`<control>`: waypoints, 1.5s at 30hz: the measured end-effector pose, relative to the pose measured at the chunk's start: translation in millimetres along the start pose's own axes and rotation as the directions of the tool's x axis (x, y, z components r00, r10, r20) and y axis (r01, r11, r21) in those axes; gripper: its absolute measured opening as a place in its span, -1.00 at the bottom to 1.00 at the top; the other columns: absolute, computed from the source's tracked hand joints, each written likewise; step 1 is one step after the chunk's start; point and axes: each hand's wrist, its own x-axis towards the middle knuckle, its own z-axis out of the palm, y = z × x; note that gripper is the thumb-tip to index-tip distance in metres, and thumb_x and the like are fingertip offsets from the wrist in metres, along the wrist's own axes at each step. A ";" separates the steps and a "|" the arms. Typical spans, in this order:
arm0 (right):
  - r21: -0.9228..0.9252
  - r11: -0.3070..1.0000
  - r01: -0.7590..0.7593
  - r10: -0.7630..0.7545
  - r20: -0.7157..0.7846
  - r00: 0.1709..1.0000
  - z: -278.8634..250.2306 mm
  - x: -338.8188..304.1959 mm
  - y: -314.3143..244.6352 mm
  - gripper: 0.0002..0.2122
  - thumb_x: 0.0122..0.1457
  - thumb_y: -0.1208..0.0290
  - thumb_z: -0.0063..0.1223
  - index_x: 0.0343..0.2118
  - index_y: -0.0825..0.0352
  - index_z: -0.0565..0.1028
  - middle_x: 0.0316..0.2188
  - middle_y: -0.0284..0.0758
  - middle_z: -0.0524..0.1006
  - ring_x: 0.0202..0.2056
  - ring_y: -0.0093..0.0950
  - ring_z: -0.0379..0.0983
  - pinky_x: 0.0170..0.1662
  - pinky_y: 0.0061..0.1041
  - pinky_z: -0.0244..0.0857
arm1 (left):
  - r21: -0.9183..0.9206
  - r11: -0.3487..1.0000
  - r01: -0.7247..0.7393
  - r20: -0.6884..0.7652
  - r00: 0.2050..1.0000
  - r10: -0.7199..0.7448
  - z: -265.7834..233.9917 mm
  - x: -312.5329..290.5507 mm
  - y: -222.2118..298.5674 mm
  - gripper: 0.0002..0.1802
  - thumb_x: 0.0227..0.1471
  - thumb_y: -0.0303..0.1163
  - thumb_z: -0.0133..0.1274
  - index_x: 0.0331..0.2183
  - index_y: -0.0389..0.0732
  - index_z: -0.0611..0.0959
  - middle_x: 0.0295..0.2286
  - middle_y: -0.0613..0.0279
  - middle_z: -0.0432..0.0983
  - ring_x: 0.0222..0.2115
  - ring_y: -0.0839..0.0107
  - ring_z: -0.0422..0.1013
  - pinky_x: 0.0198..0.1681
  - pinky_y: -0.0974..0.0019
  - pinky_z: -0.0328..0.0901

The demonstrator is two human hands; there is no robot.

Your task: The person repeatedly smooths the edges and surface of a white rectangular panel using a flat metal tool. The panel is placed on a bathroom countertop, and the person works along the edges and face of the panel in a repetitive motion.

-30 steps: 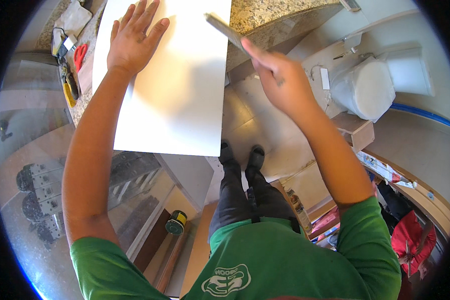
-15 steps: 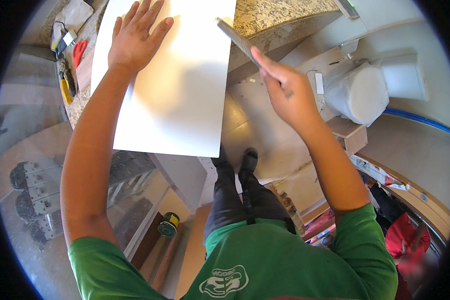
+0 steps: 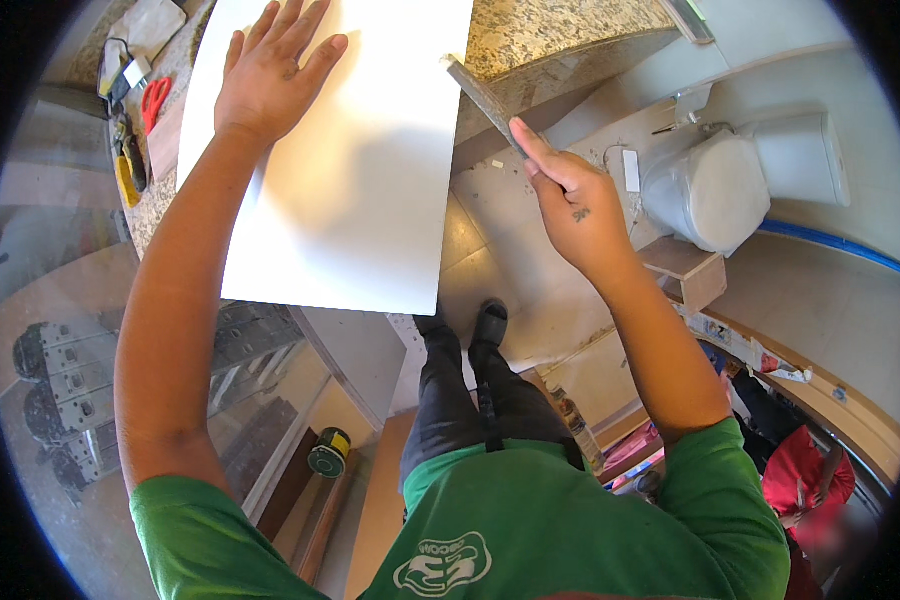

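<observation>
A large white board [image 3: 340, 240] lies on the speckled stone countertop, its near end sticking out past the counter. My left hand [image 3: 270, 85] rests flat on the board, fingers spread, with nothing in it. In my right hand [image 3: 575, 205] is a long grey flat file [image 3: 485, 100], its handle end hidden inside my fist. The file slants up and left, and its tip meets or overlaps the board's right edge; whether it touches cannot be told.
Red-handled scissors [image 3: 154, 100], yellow-handled pliers [image 3: 128, 170] and a white charger [image 3: 137, 72] lie on the counter [image 3: 560, 30] at left. A toilet [image 3: 715, 190] stands at right beside a small wooden box [image 3: 690, 268]. A green can [image 3: 330, 452] sits low at left. Someone in red [image 3: 805, 470] is at lower right.
My right hand and the file have moved slightly down and toward me along the board's right edge. The left hand stays flat on the board. The view has shifted a little.
</observation>
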 end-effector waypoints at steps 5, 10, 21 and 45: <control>-0.031 0.998 -0.049 0.048 -0.043 0.998 16.2 61.4 7.2 -0.56 0.30 0.52 0.01 0.20 -0.07 0.52 -0.37 -0.13 0.64 -0.44 -0.34 0.56 -0.26 -0.43 0.42 | 0.058 0.998 -0.002 0.010 1.000 0.002 1.6 -0.5 0.7 -0.29 0.29 0.35 -0.34 0.36 0.36 0.26 0.39 0.39 0.06 0.43 0.29 -0.09 0.48 0.03 -0.29; -0.028 0.998 -0.055 0.054 -0.057 0.997 7.1 45.1 -8.3 -0.59 0.30 0.49 0.03 0.18 -0.06 0.53 -0.37 -0.09 0.64 -0.45 -0.28 0.57 -0.27 -0.38 0.43 | 0.041 0.999 -0.021 0.008 1.000 0.021 -1.0 -0.1 0.6 -0.28 0.29 0.36 -0.35 0.36 0.36 0.26 0.39 0.38 0.06 0.43 0.30 -0.09 0.48 0.03 -0.29; -0.222 0.947 -0.231 0.244 0.030 0.969 7.5 84.8 -9.7 -0.61 0.38 0.37 -0.02 0.23 -0.12 0.49 -0.31 -0.28 0.66 -0.49 -0.58 0.38 -0.25 -0.58 0.38 | 0.029 0.999 -0.017 0.002 1.000 0.017 3.6 -0.2 -1.3 -0.27 0.29 0.38 -0.36 0.36 0.37 0.26 0.39 0.39 0.06 0.43 0.31 -0.10 0.48 0.03 -0.30; -0.158 0.987 -0.007 0.015 0.051 0.999 14.4 19.2 0.8 -0.44 0.21 0.58 0.08 0.25 -0.13 0.46 -0.38 -0.11 0.63 -0.44 -0.21 0.58 -0.30 -0.34 0.44 | 0.047 0.999 -0.005 0.021 1.000 0.004 1.8 0.5 -0.9 -0.27 0.28 0.38 -0.34 0.36 0.35 0.26 0.40 0.41 0.05 0.43 0.32 -0.10 0.48 0.03 -0.27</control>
